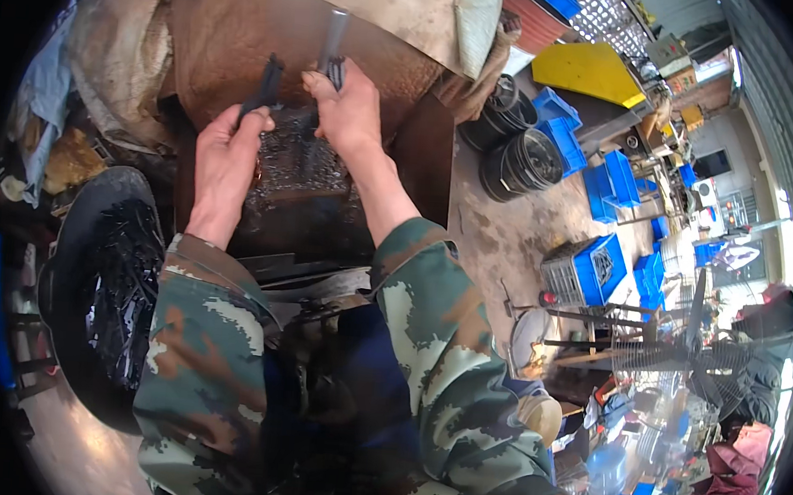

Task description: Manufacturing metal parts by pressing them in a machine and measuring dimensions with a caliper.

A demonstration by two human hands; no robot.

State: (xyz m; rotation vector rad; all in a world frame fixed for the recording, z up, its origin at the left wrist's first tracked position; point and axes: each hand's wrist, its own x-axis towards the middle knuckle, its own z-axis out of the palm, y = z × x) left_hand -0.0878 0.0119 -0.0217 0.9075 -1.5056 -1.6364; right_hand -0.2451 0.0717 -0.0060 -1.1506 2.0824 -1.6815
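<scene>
My left hand (226, 157) grips a dark metal part (262, 86) that sticks up past my fingers. My right hand (347, 106) is closed on a grey metal bar or tool (334, 45) held upright beside it. Both hands hover over a rusty metal tray (219, 24) holding a heap of small dark metal pieces (297, 162). My forearms in camouflage sleeves come in from the lower edge.
A round black basin (76, 225) full of dark metal parts sits at my left. Black buckets (522, 160) and blue crates (597, 266) stand on the concrete floor at right. A standing fan (683, 350) is further right. A yellow sheet (588, 72) lies beyond.
</scene>
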